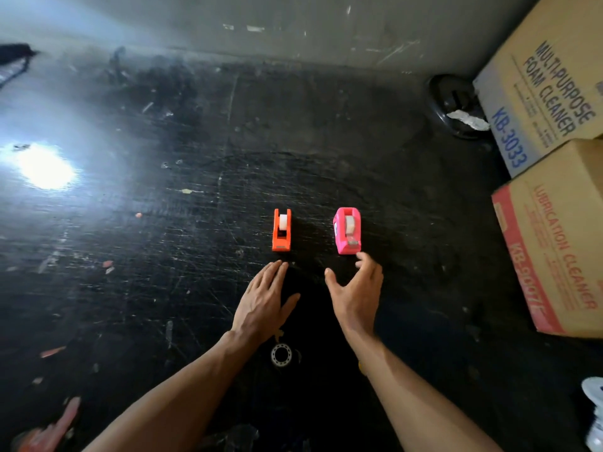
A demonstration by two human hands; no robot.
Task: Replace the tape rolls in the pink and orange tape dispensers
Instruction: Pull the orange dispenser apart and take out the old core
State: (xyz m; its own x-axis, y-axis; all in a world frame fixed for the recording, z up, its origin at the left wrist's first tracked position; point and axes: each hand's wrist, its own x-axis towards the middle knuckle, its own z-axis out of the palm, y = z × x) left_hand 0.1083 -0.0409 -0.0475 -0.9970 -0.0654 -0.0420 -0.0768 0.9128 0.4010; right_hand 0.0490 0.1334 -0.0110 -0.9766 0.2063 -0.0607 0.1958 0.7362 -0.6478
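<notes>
An orange tape dispenser stands on the dark scratched surface with a white tape roll in it. To its right, a little apart, stands a pink tape dispenser, also with a pale roll in it. My left hand lies flat and open just below the orange dispenser, fingertips short of it. My right hand is open with fingers spread, its fingertips almost at the pink dispenser's near end. Neither hand holds anything.
Two cardboard boxes stand stacked along the right side. A black round object lies by the upper box. A small metal ring sits between my forearms. Scraps litter the surface, and a bright glare shines at left.
</notes>
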